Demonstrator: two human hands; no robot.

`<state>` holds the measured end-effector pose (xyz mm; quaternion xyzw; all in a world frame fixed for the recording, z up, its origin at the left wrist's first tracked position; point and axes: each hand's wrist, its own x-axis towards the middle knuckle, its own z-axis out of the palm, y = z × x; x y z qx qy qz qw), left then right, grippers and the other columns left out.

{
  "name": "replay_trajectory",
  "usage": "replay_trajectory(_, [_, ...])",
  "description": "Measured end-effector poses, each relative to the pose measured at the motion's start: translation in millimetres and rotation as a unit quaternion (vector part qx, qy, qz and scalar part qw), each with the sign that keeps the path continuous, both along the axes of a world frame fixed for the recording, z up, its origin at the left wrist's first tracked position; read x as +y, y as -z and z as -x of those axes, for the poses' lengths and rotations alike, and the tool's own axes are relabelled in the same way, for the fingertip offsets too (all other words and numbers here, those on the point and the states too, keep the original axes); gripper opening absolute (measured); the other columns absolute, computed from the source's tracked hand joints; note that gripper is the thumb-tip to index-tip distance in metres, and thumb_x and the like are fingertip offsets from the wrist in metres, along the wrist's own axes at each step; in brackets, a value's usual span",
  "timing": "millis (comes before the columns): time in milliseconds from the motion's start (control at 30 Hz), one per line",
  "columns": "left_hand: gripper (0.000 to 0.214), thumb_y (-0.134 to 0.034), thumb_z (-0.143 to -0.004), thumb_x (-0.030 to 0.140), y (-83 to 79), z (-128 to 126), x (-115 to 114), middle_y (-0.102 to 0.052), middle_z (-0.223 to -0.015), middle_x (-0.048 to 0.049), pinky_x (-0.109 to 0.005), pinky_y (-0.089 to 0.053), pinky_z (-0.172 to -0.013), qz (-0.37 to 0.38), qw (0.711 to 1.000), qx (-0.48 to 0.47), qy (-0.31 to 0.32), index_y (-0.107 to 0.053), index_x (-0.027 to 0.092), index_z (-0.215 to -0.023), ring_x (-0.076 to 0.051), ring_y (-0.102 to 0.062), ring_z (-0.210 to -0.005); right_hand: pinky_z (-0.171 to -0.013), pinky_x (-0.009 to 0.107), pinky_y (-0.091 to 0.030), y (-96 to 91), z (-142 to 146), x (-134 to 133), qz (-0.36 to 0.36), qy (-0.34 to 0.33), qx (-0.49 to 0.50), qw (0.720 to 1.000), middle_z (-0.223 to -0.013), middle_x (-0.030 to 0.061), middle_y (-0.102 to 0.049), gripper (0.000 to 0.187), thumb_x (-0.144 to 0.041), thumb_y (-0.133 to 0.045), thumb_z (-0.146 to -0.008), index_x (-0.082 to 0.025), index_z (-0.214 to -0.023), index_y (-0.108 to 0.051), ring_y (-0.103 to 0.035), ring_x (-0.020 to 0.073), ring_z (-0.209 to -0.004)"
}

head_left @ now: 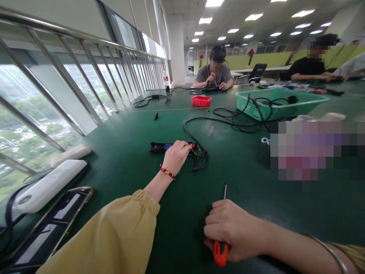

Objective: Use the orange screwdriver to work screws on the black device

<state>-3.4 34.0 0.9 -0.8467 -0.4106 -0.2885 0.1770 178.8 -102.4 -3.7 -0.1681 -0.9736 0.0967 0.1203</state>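
My left hand (176, 156) is closed over the right end of an opened, black corded power tool (158, 147) lying on the green table. Part of the tool's casing is off, so a blue section, a red part and thin wires show around my fingers. Exactly what the fingertips pinch is hidden. Nearer to me, my right hand (229, 228) wraps around a screwdriver (220, 254) with an orange and black handle. Its thin metal shaft points away from me, apart from the tool. A black cord (207, 118) curves from the tool toward the basket.
A green plastic basket (273, 108) with coiled cable stands at the right, and a small red tray (201, 101) lies farther back. Phone (54, 224) and white bar-shaped object (49, 186) lie at left by the railing (91, 57). Other people work across the table.
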Motion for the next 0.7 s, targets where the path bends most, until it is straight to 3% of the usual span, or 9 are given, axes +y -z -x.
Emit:
replay_trajectory(267, [0.014, -0.052, -0.081, 0.018, -1.0, -0.6, -2.0, -0.059, -0.098, -0.0051, -0.032, -0.045, -0.074, 0.003, 0.999, 0.035, -0.007, -0.065, 0.020, -0.082, -0.019, -0.052, -0.088, -0.052, 0.026, -0.026, -0.2, -0.5, 1.1, 0.002, -0.002, -0.004, 1.000, -0.056, -0.0051, -0.053, 0.015, -0.026, -0.048, -0.075, -0.019, -0.062, -0.044, -0.044, 0.0077, -0.051])
replay_trajectory(400, [0.021, -0.051, -0.082, 0.026, -1.4, 9.3, -0.8, -0.053, -0.113, -0.0062, -0.034, -0.043, -0.083, 0.023, 1.000, 0.009, 0.001, -0.062, 0.022, -0.099, -0.020, -0.051, -0.097, -0.049, 0.027, -0.025, -2.6, -0.1, 0.3, -0.031, -0.025, 0.071, 0.997, -0.052, -0.0050, -0.048, 0.018, -0.023, -0.049, -0.075, -0.019, -0.059, -0.041, -0.040, 0.0083, -0.048])
replay_trajectory(467, [0.035, -0.051, -0.081, 0.034, 0.2, 19.4, 2.5, -0.051, -0.117, -0.0079, -0.036, -0.039, -0.091, 0.040, 0.999, -0.005, -0.014, -0.054, 0.020, -0.113, -0.021, -0.048, -0.104, -0.049, 0.026, -0.028, -7.4, -0.5, -0.6, -0.057, -0.020, 0.178, 0.982, -0.051, -0.0042, -0.046, 0.018, -0.018, -0.048, -0.074, -0.019, -0.058, -0.040, -0.040, 0.0085, -0.048])
replay_trajectory(567, [0.053, -0.051, -0.078, 0.046, 4.1, 34.1, 7.3, -0.052, -0.115, -0.0100, -0.042, -0.030, -0.100, 0.074, 0.995, 0.004, -0.062, -0.046, 0.015, -0.121, -0.024, -0.046, -0.108, -0.061, 0.030, -0.041, -16.2, -3.8, -0.8, -0.084, 0.040, 0.354, 0.930, -0.062, 0.0021, -0.052, 0.006, -0.020, -0.045, -0.075, -0.017, -0.070, -0.047, -0.049, 0.0125, -0.059])
replay_trajectory(633, [0.051, -0.049, -0.080, 0.048, 5.6, 38.7, 7.4, -0.055, -0.110, -0.0097, -0.042, -0.029, -0.099, 0.093, 0.991, 0.018, -0.089, -0.047, 0.014, -0.118, -0.025, -0.046, -0.106, -0.062, 0.035, -0.043, -20.1, -8.0, 0.8, -0.078, 0.072, 0.413, 0.905, -0.068, 0.0063, -0.054, 0.021, -0.032, -0.040, -0.078, -0.015, -0.081, -0.052, -0.053, 0.0170, -0.065])
replay_trajectory(700, [0.046, -0.047, -0.081, 0.047, 5.2, 37.7, 4.6, -0.056, -0.105, -0.0092, -0.041, -0.033, -0.093, 0.100, 0.989, 0.031, -0.107, -0.050, 0.015, -0.114, -0.025, -0.047, -0.101, -0.051, 0.030, -0.039, -23.2, -12.1, 4.7, -0.038, 0.121, 0.429, 0.894, -0.057, 0.0017, -0.048, 0.033, -0.041, -0.034, -0.081, -0.016, -0.081, -0.055, -0.047, 0.0144, -0.053])
